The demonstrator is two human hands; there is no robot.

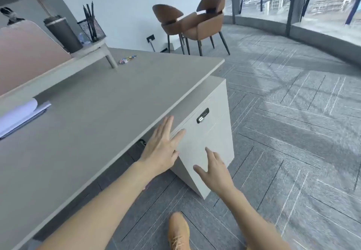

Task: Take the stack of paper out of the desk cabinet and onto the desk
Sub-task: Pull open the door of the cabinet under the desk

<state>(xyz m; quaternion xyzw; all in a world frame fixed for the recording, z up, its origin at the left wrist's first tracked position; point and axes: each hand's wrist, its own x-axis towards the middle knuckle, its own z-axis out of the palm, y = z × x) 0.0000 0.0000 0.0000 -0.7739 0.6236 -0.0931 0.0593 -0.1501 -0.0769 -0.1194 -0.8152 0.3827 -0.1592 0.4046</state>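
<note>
A white desk cabinet [213, 132] stands under the right end of the grey desk [93, 112], its front shut, with a black combination lock [202, 115] near its top. My left hand [162, 146] is open, fingers spread, at the cabinet's upper left edge just below the desktop. My right hand [213, 169] is open too, fingertips at the lower part of the cabinet front. Neither hand holds anything. No stack of paper shows inside the cabinet.
On the desk lie a notebook with a curled page [19, 116] at the left and small colourful bits [128, 59] at the back. A raised shelf carries a dark tumbler [62, 33] and mesh pen holder [91, 27]. Two brown chairs [195, 20] stand behind. My tan shoe [178, 232] is on the carpet.
</note>
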